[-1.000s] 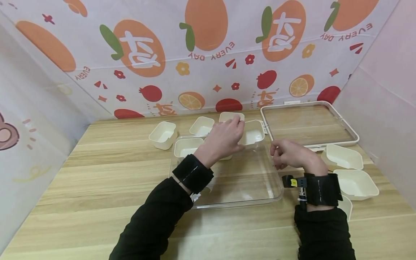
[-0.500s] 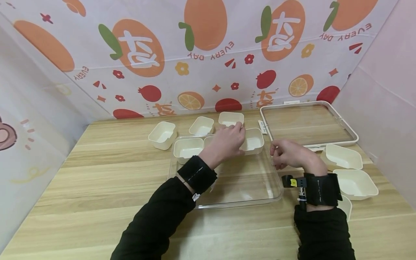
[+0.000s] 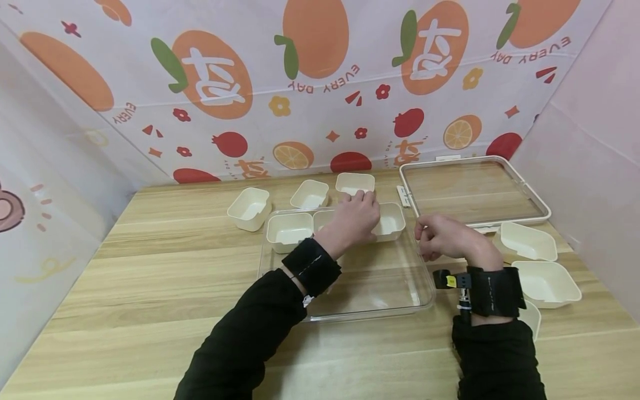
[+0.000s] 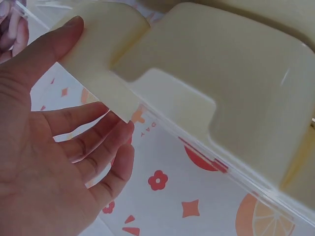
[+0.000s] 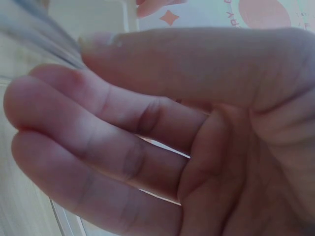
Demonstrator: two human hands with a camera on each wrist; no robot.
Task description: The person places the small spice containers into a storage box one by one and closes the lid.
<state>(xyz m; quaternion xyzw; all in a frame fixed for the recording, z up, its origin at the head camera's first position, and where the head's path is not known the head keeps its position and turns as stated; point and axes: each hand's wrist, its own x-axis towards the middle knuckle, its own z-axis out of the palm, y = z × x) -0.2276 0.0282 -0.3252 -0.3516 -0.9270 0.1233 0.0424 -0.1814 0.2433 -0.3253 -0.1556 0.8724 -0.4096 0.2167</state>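
Observation:
In the head view a large clear box (image 3: 367, 315) rests on the wooden table. My left hand (image 3: 355, 219) pinches a cream bin (image 3: 391, 222) inside its far right corner; in the left wrist view, the thumb lies on that bin (image 4: 96, 54) and curled fingertips touch its rim. Two more cream bins, one at the far left (image 3: 290, 229) and one partly behind the hand (image 3: 322, 218), stand in the same row. My right hand (image 3: 452, 239) grips the box's right wall, and a clear edge (image 5: 59, 42) meets its thumb in the right wrist view.
Three cream bins (image 3: 249, 206) (image 3: 310, 194) (image 3: 355, 182) stand behind the box. A clear lid with a white frame (image 3: 475, 189) lies at the back right. Several cream bins (image 3: 547, 283) sit right of my right wrist. A printed cloth (image 3: 320, 122) hangs behind.
The pinched bin has come from the box's far edge toward me and sits lower inside it. My left hand has shifted slightly right and nearer. The right hand has stayed put.

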